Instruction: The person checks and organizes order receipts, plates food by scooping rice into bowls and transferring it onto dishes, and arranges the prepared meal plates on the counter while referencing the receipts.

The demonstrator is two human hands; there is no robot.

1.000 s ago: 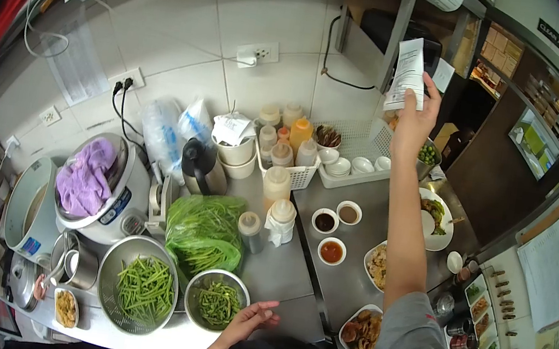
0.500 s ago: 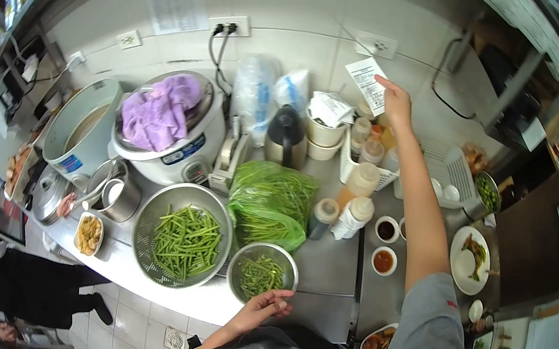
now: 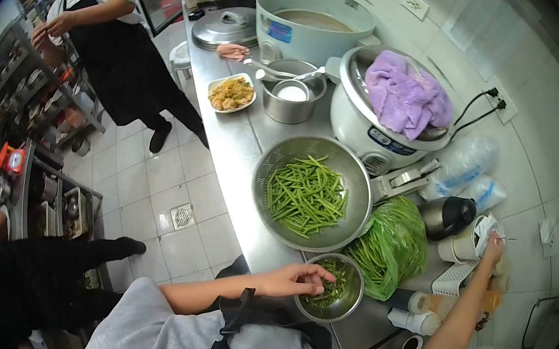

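Observation:
My left hand (image 3: 302, 280) hovers over a small steel bowl (image 3: 351, 297) holding short green bean pieces (image 3: 329, 289). Its fingers are loosely bent and a little apart, with nothing visible in them. Reaching far to the right, my right hand (image 3: 493, 250) is at a white tub (image 3: 457, 247) topped with paper slips. Its fingers appear closed on a printed paper slip (image 3: 485, 232), partly hidden at this angle. Beside the bowl stand a perforated steel colander (image 3: 358, 185) of trimmed green beans (image 3: 305, 196) and a green plastic bag (image 3: 402, 245) of long beans.
Behind the colander are a rice cooker (image 3: 355, 117) with a purple cloth (image 3: 408, 96), a steel pot (image 3: 288, 109) and a dish of fried food (image 3: 231, 93). Sauce bottles (image 3: 426, 324) and a thermal jug (image 3: 446, 218) stand rightward. Another person (image 3: 112, 44) stands across the aisle.
My view has turned left, bringing the other person and aisle into fuller sight. The right hand has brought the slip from in front of the wall down to the tub. My left hand is now over the bowl.

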